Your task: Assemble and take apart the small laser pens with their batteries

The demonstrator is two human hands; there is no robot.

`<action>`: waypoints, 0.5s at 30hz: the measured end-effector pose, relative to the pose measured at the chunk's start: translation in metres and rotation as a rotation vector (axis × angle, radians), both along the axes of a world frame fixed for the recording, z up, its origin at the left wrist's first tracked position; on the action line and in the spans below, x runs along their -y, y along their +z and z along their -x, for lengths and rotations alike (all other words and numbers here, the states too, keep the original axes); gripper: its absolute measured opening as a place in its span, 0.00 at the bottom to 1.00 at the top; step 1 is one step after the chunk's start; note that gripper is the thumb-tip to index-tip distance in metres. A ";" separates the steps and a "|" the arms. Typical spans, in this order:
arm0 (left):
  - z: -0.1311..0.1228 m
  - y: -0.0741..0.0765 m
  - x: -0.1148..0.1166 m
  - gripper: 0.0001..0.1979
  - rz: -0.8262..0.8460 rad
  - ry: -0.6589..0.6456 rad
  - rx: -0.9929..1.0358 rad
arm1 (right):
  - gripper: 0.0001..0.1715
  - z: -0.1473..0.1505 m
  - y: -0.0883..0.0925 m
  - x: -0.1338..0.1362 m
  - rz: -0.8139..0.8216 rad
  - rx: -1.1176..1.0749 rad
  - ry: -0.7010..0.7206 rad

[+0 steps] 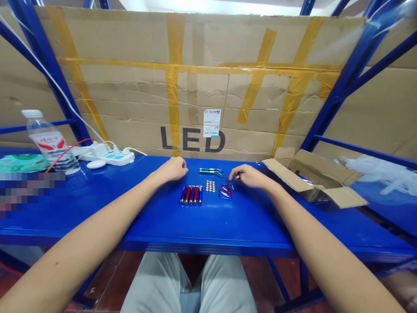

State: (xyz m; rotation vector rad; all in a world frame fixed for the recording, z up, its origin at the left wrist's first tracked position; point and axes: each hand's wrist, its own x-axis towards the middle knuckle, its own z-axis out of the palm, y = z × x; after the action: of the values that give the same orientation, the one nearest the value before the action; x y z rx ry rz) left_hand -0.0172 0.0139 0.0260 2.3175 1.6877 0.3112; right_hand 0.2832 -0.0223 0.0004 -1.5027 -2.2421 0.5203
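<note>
My left hand (176, 168) rests on the blue table, its fingers curled into a loose fist with no object showing in it. Below and right of it lies a row of small red, blue and purple penlights (191, 195), with silvery ends. My right hand (246, 175) lies across from it, fingers bent but apart, holding nothing visible. Closest to its fingertips are several red and blue carabiners (225, 192). Silver button cells (210, 186) sit in neat rows between the penlights and the carabiners. Behind them, a blue and a green penlight (210, 171) lie with clips attached.
An open cardboard box (312, 178) stands at the right, near clear plastic bags (381, 174). On the left are a water bottle (54, 145), a white power strip (119, 157) with cables and a green packet (24, 163). A large cardboard sheet (137, 104) walls off the back.
</note>
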 end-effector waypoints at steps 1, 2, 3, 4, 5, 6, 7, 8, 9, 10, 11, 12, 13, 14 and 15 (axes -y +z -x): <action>0.000 -0.001 0.000 0.09 -0.006 0.000 0.009 | 0.28 0.003 0.000 0.001 -0.018 0.004 0.012; -0.001 -0.001 0.001 0.09 -0.011 -0.003 0.016 | 0.30 0.007 -0.001 0.003 -0.050 0.014 0.026; -0.001 -0.001 0.002 0.09 -0.011 -0.008 0.021 | 0.31 0.011 -0.001 0.005 -0.087 0.029 0.034; -0.002 -0.001 0.002 0.09 -0.011 -0.014 0.023 | 0.31 0.015 -0.001 0.007 -0.119 0.045 0.037; -0.002 -0.002 0.003 0.09 -0.011 -0.021 0.022 | 0.32 0.018 -0.001 0.009 -0.138 0.063 0.038; -0.002 -0.002 0.003 0.08 -0.012 -0.026 0.020 | 0.32 0.022 -0.002 0.011 -0.144 0.080 0.038; -0.003 -0.002 0.003 0.08 -0.013 -0.031 0.017 | 0.33 0.025 -0.002 0.012 -0.138 0.098 0.037; -0.003 -0.002 0.003 0.08 -0.014 -0.032 0.014 | 0.33 0.027 -0.002 0.013 -0.127 0.116 0.036; -0.003 -0.002 0.003 0.08 -0.016 -0.029 0.014 | 0.33 0.029 -0.002 0.014 -0.115 0.133 0.033; -0.003 -0.002 0.003 0.08 -0.017 -0.023 0.015 | 0.33 0.030 -0.002 0.014 -0.108 0.147 0.029; -0.004 -0.002 0.003 0.07 -0.019 -0.017 0.018 | 0.33 0.031 -0.003 0.015 -0.105 0.157 0.024; -0.004 -0.002 0.003 0.07 -0.020 -0.012 0.022 | 0.33 0.031 -0.003 0.015 -0.104 0.163 0.021; -0.004 -0.002 0.003 0.06 -0.022 -0.009 0.025 | 0.32 0.031 -0.003 0.014 -0.104 0.164 0.019; -0.004 -0.002 0.003 0.06 -0.024 -0.008 0.027 | 0.31 0.030 -0.004 0.014 -0.107 0.162 0.019; -0.004 -0.003 0.003 0.06 -0.026 -0.010 0.027 | 0.31 0.030 -0.004 0.013 -0.112 0.157 0.023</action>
State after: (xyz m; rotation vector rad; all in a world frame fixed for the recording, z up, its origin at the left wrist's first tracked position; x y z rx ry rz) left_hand -0.0130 0.0111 0.0232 2.3290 1.6679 0.3633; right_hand 0.2535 -0.0350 -0.0039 -1.5099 -2.3669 0.2867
